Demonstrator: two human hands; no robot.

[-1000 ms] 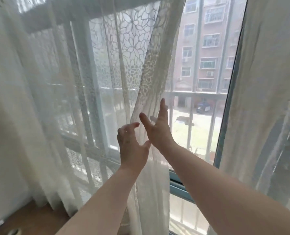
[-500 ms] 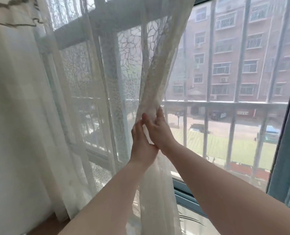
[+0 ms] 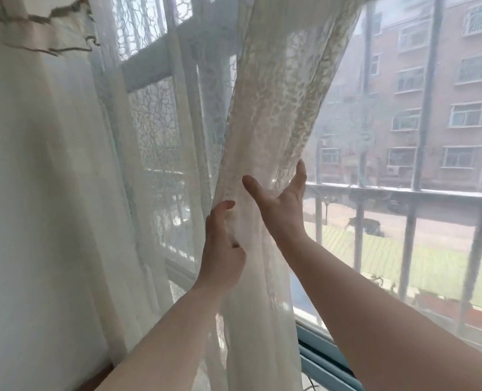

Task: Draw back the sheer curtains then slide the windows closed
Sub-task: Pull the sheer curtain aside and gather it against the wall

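The big window (image 3: 403, 193) shows bars and houses outside. The thin curtain (image 3: 270, 122) is bunched in the middle. The right hand (image 3: 279, 204) cups it, grip wide. The left hand (image 3: 222, 246) pinches its edge. Best push the whole bunch left, gently.

A heavier cream drape (image 3: 36, 193) hangs at the far left, its top edged with a scalloped brown-trimmed valance (image 3: 40, 38). Outside, dark vertical security bars (image 3: 427, 94) rise above a horizontal rail (image 3: 403, 193), with shorter bars below it. Across the way stands a pinkish brick apartment block (image 3: 443, 131) with rows of white-framed windows. Below it runs a pale street (image 3: 431, 227) where a dark parked car (image 3: 368, 225) sits beside a green lawn strip (image 3: 417, 263). At the bottom left, a sliver of brown wooden surface (image 3: 98, 380) shows.
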